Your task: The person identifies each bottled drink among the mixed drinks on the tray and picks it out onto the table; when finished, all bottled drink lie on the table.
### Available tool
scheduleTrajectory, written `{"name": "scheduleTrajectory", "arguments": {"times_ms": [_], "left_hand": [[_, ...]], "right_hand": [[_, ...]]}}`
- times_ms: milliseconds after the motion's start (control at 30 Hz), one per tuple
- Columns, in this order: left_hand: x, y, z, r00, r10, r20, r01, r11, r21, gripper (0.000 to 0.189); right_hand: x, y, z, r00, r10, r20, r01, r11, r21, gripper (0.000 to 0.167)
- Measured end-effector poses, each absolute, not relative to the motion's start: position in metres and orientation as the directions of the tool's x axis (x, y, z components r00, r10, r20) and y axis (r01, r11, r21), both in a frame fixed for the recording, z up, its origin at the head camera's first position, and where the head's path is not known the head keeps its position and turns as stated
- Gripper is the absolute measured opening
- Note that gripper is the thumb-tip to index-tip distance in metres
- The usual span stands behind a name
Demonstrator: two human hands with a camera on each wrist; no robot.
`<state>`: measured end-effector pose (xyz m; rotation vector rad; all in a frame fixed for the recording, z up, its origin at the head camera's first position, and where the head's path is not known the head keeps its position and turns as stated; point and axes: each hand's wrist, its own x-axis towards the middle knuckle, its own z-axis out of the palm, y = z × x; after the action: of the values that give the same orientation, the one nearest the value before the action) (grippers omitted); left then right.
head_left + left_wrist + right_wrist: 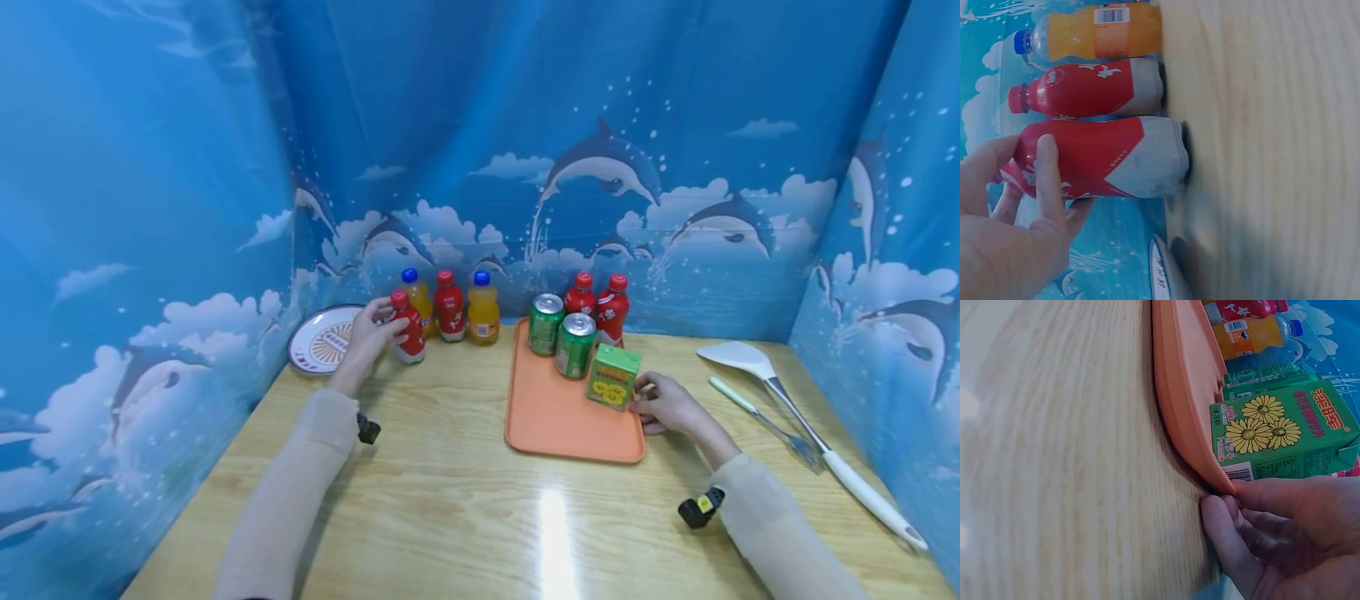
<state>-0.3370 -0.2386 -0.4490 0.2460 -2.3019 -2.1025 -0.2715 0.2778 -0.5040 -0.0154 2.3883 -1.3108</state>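
At the back left of the table my left hand [363, 340] grips a red drink bottle [410, 335] around its upper part. In the left wrist view the bottle's [1097, 153] pale lower end is right at the tabletop. My right hand [669, 406] pinches the right rim of an orange tray [558, 421], thumb and fingertips on its edge in the right wrist view. Beside those fingers a green drink carton [613, 379] with yellow flowers stands on the tray. Two green cans [576, 348] and two red bottles [612, 310] are grouped at the tray's far end.
Behind and right of the held bottle stand two orange-drink bottles [483, 310] and another red bottle [450, 308]. A white plate [315, 350] leans at the far left. A white spatula [847, 479] and a fork [772, 423] lie at right. A blue dolphin curtain [465, 167] encloses the table.
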Motion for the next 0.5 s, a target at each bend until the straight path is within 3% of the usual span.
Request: {"name": "scheduleTrajectory", "arguments": {"times_ms": [367,500], "left_hand": [[-0.3345,-0.2392,-0.4518,-0.987,-0.108,-0.115,-0.128,0.125,0.984,0.067],[-0.3298,-0.2425,-0.4563,-0.991,-0.109,-0.075,-0.098,0.219,0.971,0.066]], "right_hand": [[-0.2726,0.2792,-0.5049,-0.911,-0.209,-0.356,0.187,0.561,-0.807,0.045],[-0.2707,0.2773,-0.5068,-0.91,-0.22,-0.351,0.182,0.548,-0.816,0.044]]}}
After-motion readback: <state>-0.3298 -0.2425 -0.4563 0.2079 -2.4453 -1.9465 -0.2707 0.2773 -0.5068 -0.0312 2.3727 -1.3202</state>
